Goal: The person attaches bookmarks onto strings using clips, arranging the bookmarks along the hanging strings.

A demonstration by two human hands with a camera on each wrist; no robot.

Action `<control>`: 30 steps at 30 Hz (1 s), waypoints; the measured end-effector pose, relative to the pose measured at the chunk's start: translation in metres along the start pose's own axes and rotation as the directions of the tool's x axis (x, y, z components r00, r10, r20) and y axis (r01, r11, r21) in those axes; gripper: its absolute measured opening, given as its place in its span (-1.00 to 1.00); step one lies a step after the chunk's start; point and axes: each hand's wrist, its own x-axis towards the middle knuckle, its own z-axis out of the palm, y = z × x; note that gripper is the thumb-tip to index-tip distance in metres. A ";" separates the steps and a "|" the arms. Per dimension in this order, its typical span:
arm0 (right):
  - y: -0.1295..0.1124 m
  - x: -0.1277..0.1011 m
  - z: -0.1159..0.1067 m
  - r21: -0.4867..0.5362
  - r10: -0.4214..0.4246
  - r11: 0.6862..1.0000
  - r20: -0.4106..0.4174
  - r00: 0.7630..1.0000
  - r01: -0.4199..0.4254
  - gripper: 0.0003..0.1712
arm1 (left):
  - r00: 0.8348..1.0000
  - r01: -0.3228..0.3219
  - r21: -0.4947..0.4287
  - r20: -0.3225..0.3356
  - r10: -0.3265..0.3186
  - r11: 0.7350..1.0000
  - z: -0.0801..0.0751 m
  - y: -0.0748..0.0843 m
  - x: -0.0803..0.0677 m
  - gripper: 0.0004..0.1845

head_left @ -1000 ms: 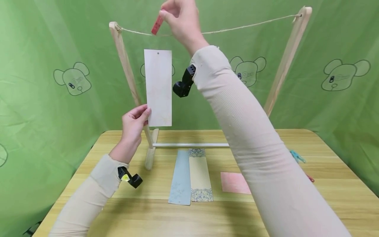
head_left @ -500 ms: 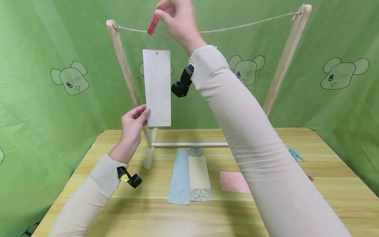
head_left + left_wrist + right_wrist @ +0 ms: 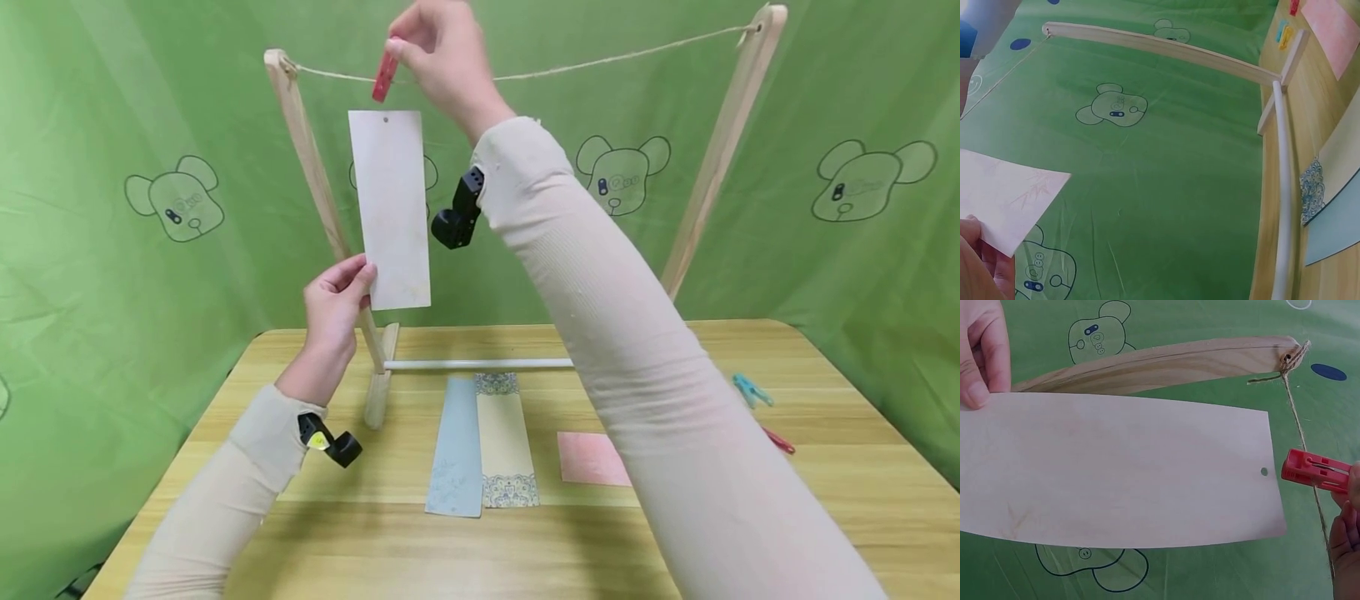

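Two hands work: the left hand (image 3: pixel 335 302) pinches the white card's (image 3: pixel 390 208) lower edge; just above it, the right hand (image 3: pixel 442 58) grips a red clothespin (image 3: pixel 385 75) on the string (image 3: pixel 600 62).

Pale card (image 3: pixel 390 208) upright — red clothespin (image 3: pixel 385 77) at string (image 3: pixel 600 62).

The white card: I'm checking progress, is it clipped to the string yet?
Not yet: the white card hangs below the string, and the red clip stands clear.
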 end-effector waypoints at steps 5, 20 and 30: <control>0.001 0.001 0.000 0.011 0.008 1.000 0.015 1.000 -0.008 -0.85 | 1.000 0.003 -0.006 -0.003 -0.003 1.000 0.001 0.001 0.002 -0.91; -0.001 0.001 -0.002 -0.031 0.069 0.997 0.031 0.997 -0.068 -0.75 | 1.000 0.000 -0.038 -0.007 0.000 0.999 0.000 0.000 0.006 -0.80; 0.001 0.002 0.000 -0.054 0.081 0.995 0.023 0.996 -0.079 -0.71 | 1.000 -0.009 -0.033 -0.001 0.009 0.999 0.001 0.000 0.007 -0.83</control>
